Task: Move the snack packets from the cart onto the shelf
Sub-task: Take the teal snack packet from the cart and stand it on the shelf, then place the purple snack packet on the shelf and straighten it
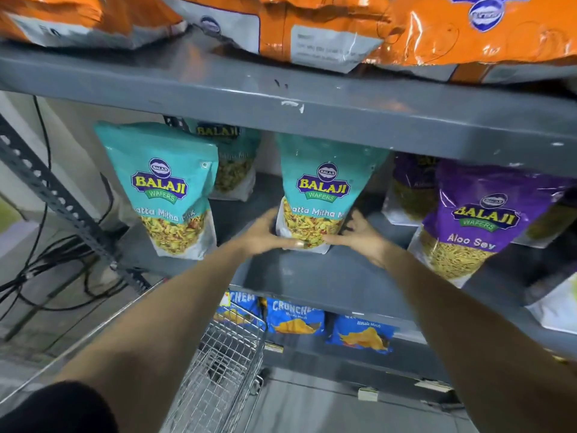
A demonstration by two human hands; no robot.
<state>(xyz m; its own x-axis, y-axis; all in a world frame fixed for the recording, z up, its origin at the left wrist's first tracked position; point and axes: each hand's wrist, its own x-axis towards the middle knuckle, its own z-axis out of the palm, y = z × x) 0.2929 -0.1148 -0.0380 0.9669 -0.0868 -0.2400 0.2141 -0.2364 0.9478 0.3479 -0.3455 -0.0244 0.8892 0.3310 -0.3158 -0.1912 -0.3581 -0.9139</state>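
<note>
Frame centre, middle shelf (312,276) | teal packet (318,201) stood upright | left hand (265,234) and right hand (359,235) cupped its base, fingers curled on it, apparently steadying it | cart (218,354) below.

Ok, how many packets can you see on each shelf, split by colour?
Orange packets, top shelf: 3
Teal packets, middle shelf: 3; both hands hold one
Purple packets, middle shelf: 2
Blue packets, lower shelf: 3
Total: 11, not counting partly hidden ones at the right edge.
</note>
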